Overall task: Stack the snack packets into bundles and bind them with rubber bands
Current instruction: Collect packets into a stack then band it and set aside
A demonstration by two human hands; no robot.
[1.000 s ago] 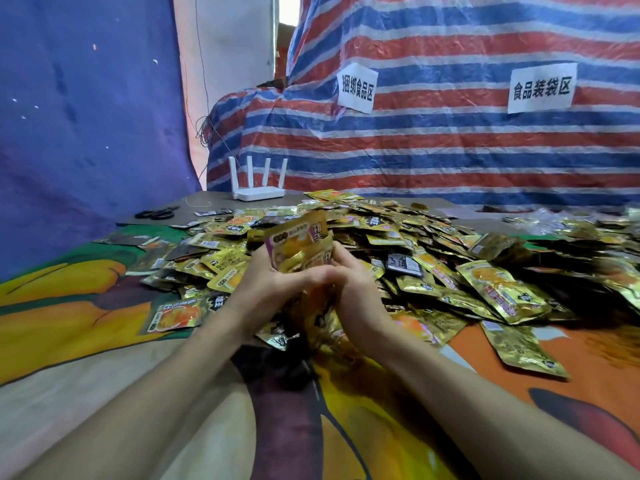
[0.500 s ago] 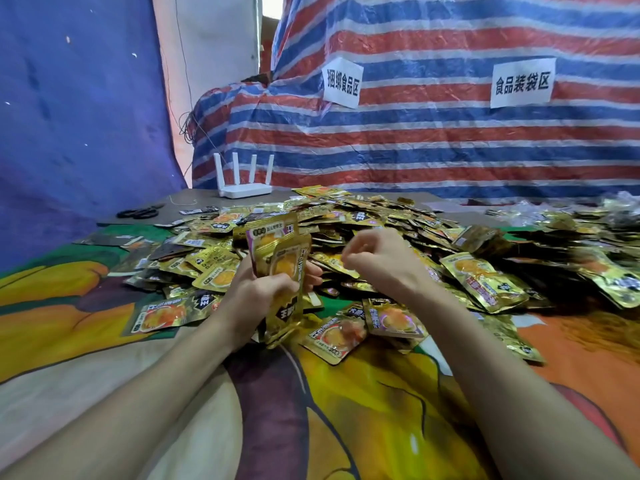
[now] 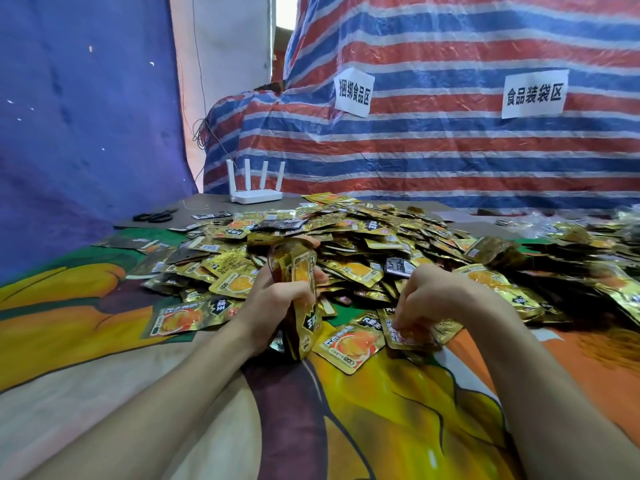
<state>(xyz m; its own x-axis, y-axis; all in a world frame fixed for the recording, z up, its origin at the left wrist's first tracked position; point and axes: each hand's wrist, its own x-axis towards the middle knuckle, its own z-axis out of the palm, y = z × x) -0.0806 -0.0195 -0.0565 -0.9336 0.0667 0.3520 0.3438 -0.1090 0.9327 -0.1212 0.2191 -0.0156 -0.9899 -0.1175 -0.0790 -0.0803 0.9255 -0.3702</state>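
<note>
My left hand has its fingers clamped round a small stack of packets, held upright on edge, with its bottom end down near the worktop. My right hand is off to the side, fingers curled down and pinching one gold packet at the front edge of the big pile. Another loose packet lies flat between my two hands, just beside the one I'm pinching. The pile spreads across the middle of the worktop, on top of a colourful printed cloth. Way at the back there's a white router and black scissors, with a striped tarp behind them carrying two paper signs.
</note>
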